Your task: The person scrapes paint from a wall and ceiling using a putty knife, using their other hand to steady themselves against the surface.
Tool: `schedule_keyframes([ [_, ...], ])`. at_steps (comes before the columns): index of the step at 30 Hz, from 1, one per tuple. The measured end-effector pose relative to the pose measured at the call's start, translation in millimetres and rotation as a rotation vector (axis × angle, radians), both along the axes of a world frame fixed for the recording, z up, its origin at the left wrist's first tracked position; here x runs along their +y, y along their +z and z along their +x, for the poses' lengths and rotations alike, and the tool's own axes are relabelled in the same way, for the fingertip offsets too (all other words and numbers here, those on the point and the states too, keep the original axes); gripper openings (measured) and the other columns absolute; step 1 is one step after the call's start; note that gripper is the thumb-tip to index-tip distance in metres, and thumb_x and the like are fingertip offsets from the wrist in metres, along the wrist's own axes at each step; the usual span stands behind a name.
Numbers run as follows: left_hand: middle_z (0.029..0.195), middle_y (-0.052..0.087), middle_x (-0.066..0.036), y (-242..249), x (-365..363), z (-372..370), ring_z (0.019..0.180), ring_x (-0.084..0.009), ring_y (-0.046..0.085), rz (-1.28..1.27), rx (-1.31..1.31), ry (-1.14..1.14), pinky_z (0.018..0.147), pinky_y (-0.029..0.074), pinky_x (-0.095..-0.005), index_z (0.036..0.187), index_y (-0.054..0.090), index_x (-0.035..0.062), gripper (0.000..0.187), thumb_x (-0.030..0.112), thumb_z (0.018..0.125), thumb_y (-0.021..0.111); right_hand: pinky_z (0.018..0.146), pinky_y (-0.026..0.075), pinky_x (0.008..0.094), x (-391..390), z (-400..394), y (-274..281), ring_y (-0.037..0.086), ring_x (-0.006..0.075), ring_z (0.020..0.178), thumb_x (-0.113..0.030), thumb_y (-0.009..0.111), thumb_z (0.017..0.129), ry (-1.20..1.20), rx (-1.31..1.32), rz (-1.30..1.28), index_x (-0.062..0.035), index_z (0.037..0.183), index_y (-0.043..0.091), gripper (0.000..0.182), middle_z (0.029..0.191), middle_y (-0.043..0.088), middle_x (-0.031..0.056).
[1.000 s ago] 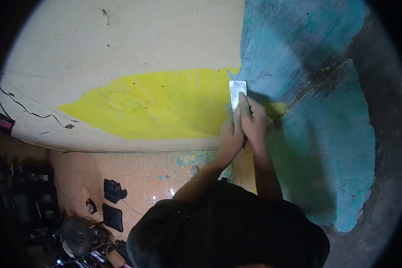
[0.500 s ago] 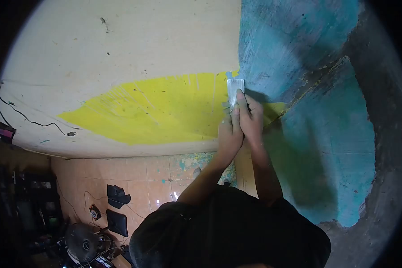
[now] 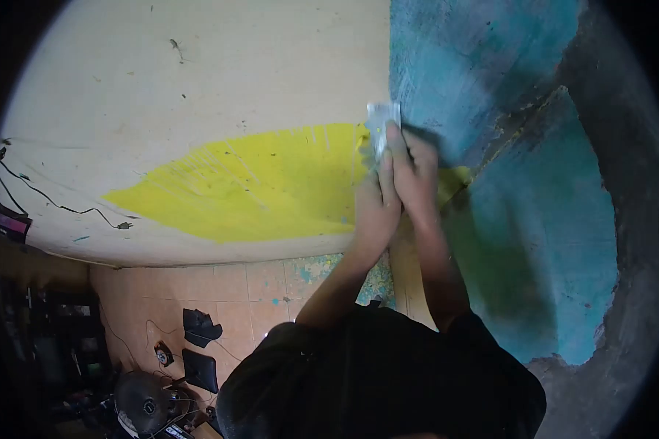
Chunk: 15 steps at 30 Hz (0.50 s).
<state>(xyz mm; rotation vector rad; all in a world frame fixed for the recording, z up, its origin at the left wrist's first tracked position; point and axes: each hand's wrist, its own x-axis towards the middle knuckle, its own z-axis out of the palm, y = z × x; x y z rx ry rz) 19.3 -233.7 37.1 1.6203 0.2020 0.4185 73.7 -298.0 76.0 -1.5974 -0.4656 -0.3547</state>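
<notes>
Both of my hands are closed on a scraper (image 3: 381, 115) with a flat, silvery blade, pressed against the wall. My right hand (image 3: 419, 172) lies along it with a finger stretched on the blade. My left hand (image 3: 375, 205) grips just beside and below. The scraper's handle is hidden by my fingers. The blade lies over the right end of a yellow painted patch (image 3: 271, 179), beside its border with the blue-green wall surface (image 3: 476, 51). Small yellow bits and a bluish-grey bare spot show at the blade's left edge. The blade is slightly blurred.
Cream wall paint (image 3: 271, 66) surrounds the patch above. A black cable with a plug (image 3: 124, 226) hangs on the left. Paint flakes (image 3: 377, 285) litter the tiled floor (image 3: 220, 282). A round dark fan-like object (image 3: 140, 402) and black items (image 3: 200, 328) lie lower left.
Both hands have pushed the scraper upward along the wall, and its blade now reaches above the yellow patch's upper edge. Yellow bits now show beside the blade. The view has shifted slightly.
</notes>
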Motion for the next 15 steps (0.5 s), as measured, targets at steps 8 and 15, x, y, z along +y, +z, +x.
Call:
schedule_keyframes([
  [8, 0.054, 0.049, 0.000, -17.9, -8.1, -22.5, 0.040, -0.0073, 0.043, -0.127, -0.141, -0.119, 0.036, 0.031, -0.0251, 0.093, 0.054, 0.0004, 0.040, 0.034, 0.107, 0.037, 0.051, 0.035, 0.0303, -8.1, -8.9, -23.7, 0.041, 0.0076, 0.056, -0.025, 0.056, 0.100, 0.025, 0.047, -0.050, 0.0043, 0.075, 0.058, 0.039, 0.056, 0.046, 0.0052],
  [15, 0.056, 0.048, 0.003, 17.2, -4.9, -10.0, 0.044, -0.0042, 0.044, -0.218, -0.220, -0.076, 0.040, 0.030, -0.0216, 0.105, 0.055, 0.0006, 0.034, 0.032, 0.105, 0.043, 0.063, 0.051, 0.0271, 4.6, -9.2, 29.2, 0.067, 0.0131, 0.068, -0.029, 0.051, 0.102, 0.215, 0.258, 0.227, 0.0056, 0.087, 0.065, 0.040, 0.078, 0.072, 0.0113],
])
